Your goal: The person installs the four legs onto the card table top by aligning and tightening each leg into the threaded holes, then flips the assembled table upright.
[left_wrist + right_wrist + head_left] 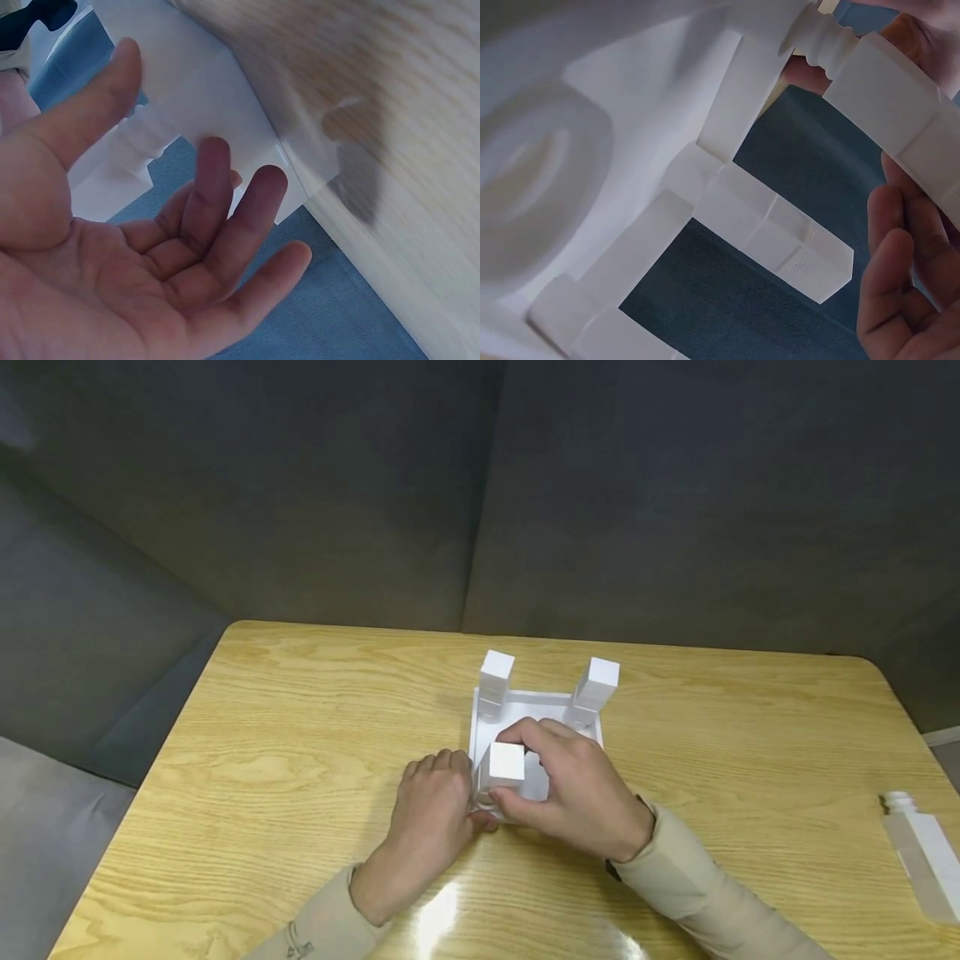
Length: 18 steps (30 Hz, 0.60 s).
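A white square base (538, 700) with raised edges lies on the table. Two white legs, one back-left (496, 672) and one back-right (600, 681), stand upright on it. My right hand (573, 785) grips a third leg (507, 762) between thumb and fingers at the front-left corner. Ridged threads (821, 37) show at that leg's (889, 90) lower end in the right wrist view. My left hand (431, 802) rests against the base's left side, thumb by the front edge. In the left wrist view its fingers are loosely bent and spread, touching the white base (195, 82).
Another white leg (926, 860) with a threaded end lies at the table's right side. The wooden table (300, 718) extends around the base, and dark grey panels (480, 493) stand behind its far edge.
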Each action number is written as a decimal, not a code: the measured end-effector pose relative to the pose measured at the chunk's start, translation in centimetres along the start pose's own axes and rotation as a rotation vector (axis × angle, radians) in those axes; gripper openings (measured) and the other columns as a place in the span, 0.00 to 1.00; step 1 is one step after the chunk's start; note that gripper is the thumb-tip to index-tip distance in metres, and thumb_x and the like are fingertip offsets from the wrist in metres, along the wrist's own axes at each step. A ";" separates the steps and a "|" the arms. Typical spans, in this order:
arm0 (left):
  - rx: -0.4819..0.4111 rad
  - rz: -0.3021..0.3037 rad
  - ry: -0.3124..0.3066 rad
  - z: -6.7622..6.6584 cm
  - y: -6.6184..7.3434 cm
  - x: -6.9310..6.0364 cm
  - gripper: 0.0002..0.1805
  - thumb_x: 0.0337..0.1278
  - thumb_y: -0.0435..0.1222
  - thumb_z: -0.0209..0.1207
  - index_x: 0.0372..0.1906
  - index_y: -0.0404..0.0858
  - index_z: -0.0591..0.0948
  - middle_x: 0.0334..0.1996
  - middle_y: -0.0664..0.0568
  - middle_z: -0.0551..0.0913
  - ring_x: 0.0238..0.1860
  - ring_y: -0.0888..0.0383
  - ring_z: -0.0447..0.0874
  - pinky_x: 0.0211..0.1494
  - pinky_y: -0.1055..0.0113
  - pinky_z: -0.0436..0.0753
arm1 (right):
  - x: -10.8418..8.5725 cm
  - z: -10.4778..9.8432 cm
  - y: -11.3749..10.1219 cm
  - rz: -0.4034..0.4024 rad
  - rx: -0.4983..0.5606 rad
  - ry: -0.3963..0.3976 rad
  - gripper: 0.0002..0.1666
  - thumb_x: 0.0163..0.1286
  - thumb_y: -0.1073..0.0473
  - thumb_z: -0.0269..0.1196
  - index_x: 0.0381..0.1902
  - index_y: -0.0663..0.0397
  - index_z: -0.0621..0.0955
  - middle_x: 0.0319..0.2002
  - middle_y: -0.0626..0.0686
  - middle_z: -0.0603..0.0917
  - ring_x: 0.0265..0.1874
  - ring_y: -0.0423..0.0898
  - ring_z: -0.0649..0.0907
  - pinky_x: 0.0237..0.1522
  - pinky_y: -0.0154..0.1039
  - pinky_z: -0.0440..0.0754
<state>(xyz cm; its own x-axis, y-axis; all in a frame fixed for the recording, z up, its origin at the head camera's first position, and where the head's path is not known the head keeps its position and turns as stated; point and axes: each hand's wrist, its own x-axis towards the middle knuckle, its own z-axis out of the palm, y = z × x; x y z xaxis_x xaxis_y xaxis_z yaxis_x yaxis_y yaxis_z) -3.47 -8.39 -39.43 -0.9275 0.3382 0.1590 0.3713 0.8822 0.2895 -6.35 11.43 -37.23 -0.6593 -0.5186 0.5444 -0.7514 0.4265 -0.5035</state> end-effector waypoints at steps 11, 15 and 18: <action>0.003 -0.008 -0.004 0.0 0.0 0.0 0.36 0.30 0.48 0.91 0.36 0.30 0.81 0.25 0.49 0.78 0.31 0.52 0.82 0.42 0.54 0.85 | -0.3 0.1 -0.3 -0.004 -0.043 -0.019 0.23 0.58 0.58 0.78 0.51 0.54 0.83 0.40 0.49 0.88 0.33 0.44 0.84 0.33 0.42 0.84; 0.013 -0.008 -0.005 0.1 0.0 0.0 0.36 0.31 0.49 0.90 0.36 0.31 0.80 0.26 0.49 0.78 0.32 0.51 0.82 0.43 0.54 0.85 | -0.5 0.3 -0.2 0.017 -0.040 -0.049 0.24 0.59 0.56 0.80 0.51 0.55 0.83 0.40 0.49 0.87 0.34 0.45 0.84 0.34 0.42 0.84; 0.007 -0.005 0.007 0.2 0.0 0.0 0.35 0.31 0.48 0.91 0.35 0.31 0.80 0.25 0.49 0.77 0.32 0.51 0.83 0.42 0.54 0.85 | -0.6 0.4 -0.2 0.022 -0.040 -0.059 0.25 0.60 0.55 0.80 0.51 0.55 0.83 0.40 0.48 0.87 0.35 0.46 0.84 0.35 0.42 0.83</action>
<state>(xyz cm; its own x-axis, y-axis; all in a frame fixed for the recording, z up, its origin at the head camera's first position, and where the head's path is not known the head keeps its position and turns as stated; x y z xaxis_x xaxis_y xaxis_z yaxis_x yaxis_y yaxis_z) -3.46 -8.34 -39.62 -0.9289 0.3320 0.1643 0.3668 0.8859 0.2840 -5.80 11.37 -37.74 -0.6739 -0.5510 0.4922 -0.7378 0.4672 -0.4872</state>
